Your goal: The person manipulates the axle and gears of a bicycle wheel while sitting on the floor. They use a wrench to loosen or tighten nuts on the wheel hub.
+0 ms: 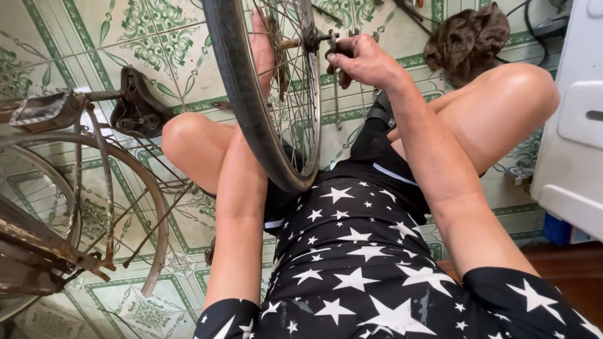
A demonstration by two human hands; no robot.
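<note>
1. Wheel (276, 107), detached from frame, stood upright between the knees, tyre resting at the lap; removal from the bicycle judged complete.
2. Tyre (242, 94) seen seated on the rim along the visible arc; no sign of it being levered off.
3. Left hand (262, 50) passed behind the spokes at the far side of the wheel, flat against them near the hub; fingers extended and close together, apparently steadying rather than gripping, though partly hidden by spokes.
4. Right hand (364, 61) closed around a slim metal tool (335, 81) at the axle (301, 41); fingers curled tight and clamped on the tool, thumb on top. Exact tool type not discernible.
5. Axle end and hub hardware appear in place on the wheel; work at the hub judged under way, not finished. Whether the nut is being loosened or tightened cannot be told.
6. Bicycle frame (44, 245) lying to the left on the tiled floor (163, 44), rusted, with saddle (138, 103) and rear rack (47, 110) near the floor; refitting of the wheel judged outstanding.
7. Brown rag (468, 41) lying on the tiles beyond the right knee, well apart from both hands, untouched.
8. White appliance (575, 125) standing at the right edge, not involved.
</note>
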